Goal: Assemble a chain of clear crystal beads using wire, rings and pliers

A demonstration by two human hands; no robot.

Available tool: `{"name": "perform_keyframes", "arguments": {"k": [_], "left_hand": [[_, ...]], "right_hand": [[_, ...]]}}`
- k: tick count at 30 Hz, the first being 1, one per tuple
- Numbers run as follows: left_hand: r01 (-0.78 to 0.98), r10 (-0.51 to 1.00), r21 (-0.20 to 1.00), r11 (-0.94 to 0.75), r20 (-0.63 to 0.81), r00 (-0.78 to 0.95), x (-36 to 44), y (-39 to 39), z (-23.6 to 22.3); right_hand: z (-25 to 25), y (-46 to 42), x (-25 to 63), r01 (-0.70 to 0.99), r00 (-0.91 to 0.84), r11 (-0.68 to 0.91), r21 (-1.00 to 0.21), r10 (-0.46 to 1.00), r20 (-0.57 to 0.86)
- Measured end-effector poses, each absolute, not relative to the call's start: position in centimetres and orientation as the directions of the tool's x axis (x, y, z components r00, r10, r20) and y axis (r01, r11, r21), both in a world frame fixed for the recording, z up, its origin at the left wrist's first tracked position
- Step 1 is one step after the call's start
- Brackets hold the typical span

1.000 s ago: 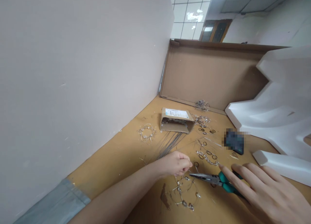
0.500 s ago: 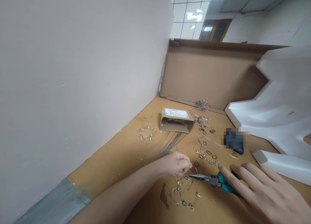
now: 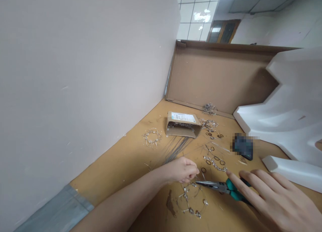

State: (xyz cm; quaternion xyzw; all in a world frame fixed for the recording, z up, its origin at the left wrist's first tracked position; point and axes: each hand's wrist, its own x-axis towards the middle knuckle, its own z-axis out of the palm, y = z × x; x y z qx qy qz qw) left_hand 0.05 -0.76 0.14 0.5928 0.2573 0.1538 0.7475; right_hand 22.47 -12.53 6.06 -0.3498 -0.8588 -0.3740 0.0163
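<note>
My left hand (image 3: 184, 170) is closed, fingertips tucked in, at the upper edge of a wire ring with clear beads (image 3: 191, 211). It appears to pinch the ring's wire, though the exact grip is hidden behind the fingers. My right hand (image 3: 274, 195) is wrapped around the green handles of needle-nose pliers (image 3: 216, 186), with the index finger stretched along them. The narrow jaws point left and reach the bead at the top of the ring, just below my left fist. Whether the jaws pinch the wire I cannot tell.
Beyond my hands lie a beaded strip (image 3: 216, 165), several dark small rings (image 3: 203, 170) and straight wires (image 3: 177, 149). A small open cardboard box (image 3: 181, 131) holds beads. Another beaded ring (image 3: 152, 137) is left of it. A phone (image 3: 243, 146) and white foam (image 3: 289, 168) are at right.
</note>
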Motion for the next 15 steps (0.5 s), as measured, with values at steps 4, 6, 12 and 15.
{"name": "perform_keyframes", "arguments": {"k": [4,6,12,15], "left_hand": [[0.075,0.539,0.969,0.237,-0.195,0.820,0.01,-0.70,0.23],[0.080,0.541,0.968,0.239,-0.201,0.816,0.01,-0.70,0.33],[0.143,0.561,0.974,0.176,-0.219,0.798,0.06,-0.71,-0.03],[0.176,0.654,0.976,-0.131,-0.048,0.755,-0.01,-1.14,-0.27]], "right_hand": [[6.09,-12.62,22.44,0.614,-0.754,0.470,0.634,0.586,0.296],[6.12,-12.66,22.56,0.609,-0.759,0.473,0.636,0.580,0.296],[6.20,-12.60,22.54,0.605,-0.765,0.489,0.628,0.574,0.292],[6.03,-12.51,21.95,0.710,-0.690,0.476,0.519,0.619,0.375]]}}
